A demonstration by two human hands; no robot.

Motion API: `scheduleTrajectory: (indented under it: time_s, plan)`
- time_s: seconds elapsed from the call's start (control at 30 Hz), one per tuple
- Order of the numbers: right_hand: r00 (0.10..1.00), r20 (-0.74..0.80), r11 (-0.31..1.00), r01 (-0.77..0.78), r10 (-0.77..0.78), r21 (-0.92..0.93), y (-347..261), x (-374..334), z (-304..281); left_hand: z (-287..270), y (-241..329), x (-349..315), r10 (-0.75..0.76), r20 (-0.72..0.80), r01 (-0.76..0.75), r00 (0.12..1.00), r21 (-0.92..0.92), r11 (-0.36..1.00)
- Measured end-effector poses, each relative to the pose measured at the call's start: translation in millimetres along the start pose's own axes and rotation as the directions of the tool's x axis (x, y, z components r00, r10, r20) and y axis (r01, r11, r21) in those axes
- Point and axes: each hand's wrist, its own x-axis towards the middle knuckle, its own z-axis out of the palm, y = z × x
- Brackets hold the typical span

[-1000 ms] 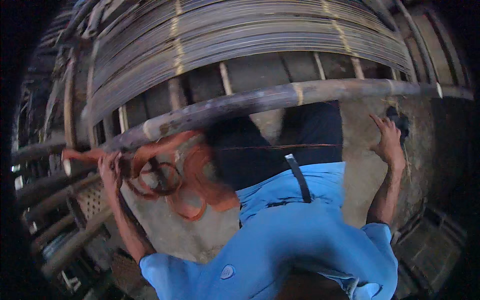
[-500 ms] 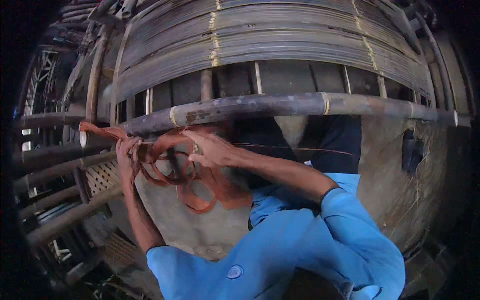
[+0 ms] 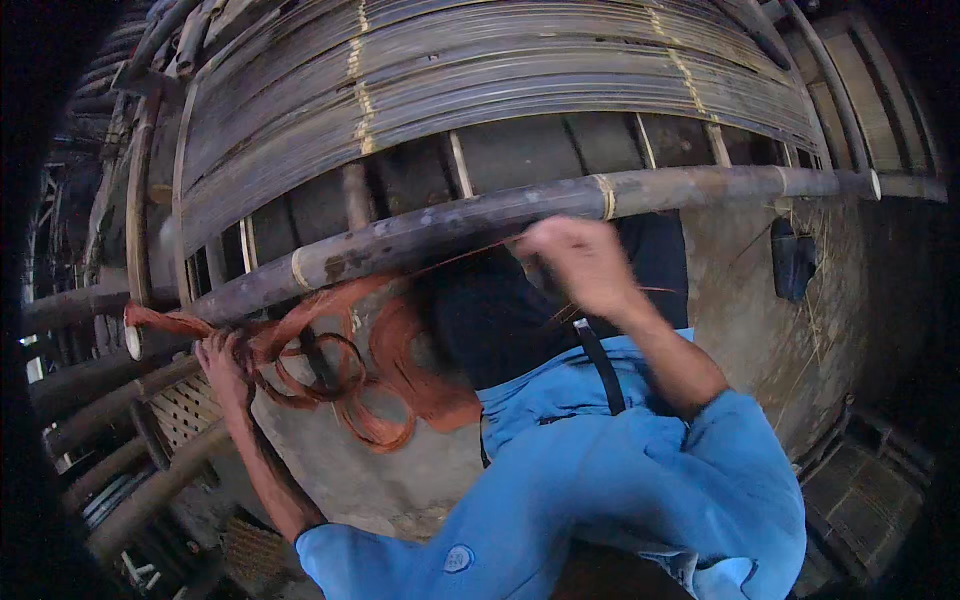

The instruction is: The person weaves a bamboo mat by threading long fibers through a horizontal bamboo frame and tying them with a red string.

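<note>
Left hand (image 3: 226,358), arm (image 3: 265,450) outstretched, grips reddish fibres (image 3: 300,320); right hand (image 3: 578,262), curled, holds a strand (image 3: 465,258).

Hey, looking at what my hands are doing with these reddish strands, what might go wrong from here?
The thin strand stretched between your right hand and the reddish fibre bundle looks taut, so it might snap if pulled hard. The loose coils near your left hand sit close together, so they could tangle. The bundle might also slip if that hand loosens its hold.
</note>
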Motion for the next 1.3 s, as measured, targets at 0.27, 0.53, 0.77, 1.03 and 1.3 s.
scheduleTrajectory:
  time_s: [0.27,0.53,0.77,1.03,1.3]
  plan:
    - [0.885,-0.461,0.994,0.016,-0.065,-0.110,-15.2,-55.1,-61.0,-69.1,239.2,49.3,-0.072,0.303,0.295,0.950,-0.801,0.521]
    - [0.964,0.236,0.928,0.196,-0.124,-0.316,7.0,-108.8,-41.7,-54.3,401.0,77.1,0.214,0.463,0.442,0.860,-0.469,-0.765]
    - [0.974,0.077,0.804,-0.130,0.213,-0.581,59.5,-169.9,-145.5,-63.4,415.4,95.9,0.076,0.384,0.386,0.920,-0.857,-0.340]
    - [0.858,0.121,0.666,0.470,-0.500,-0.579,-13.3,-104.7,-133.1,-106.8,487.7,89.9,0.538,0.338,0.161,0.772,-0.923,0.348]
    - [0.951,0.306,0.978,0.101,-0.040,-0.185,16.8,-73.5,-152.3,-95.0,425.0,69.9,0.318,0.549,0.594,0.773,-0.803,-0.057]
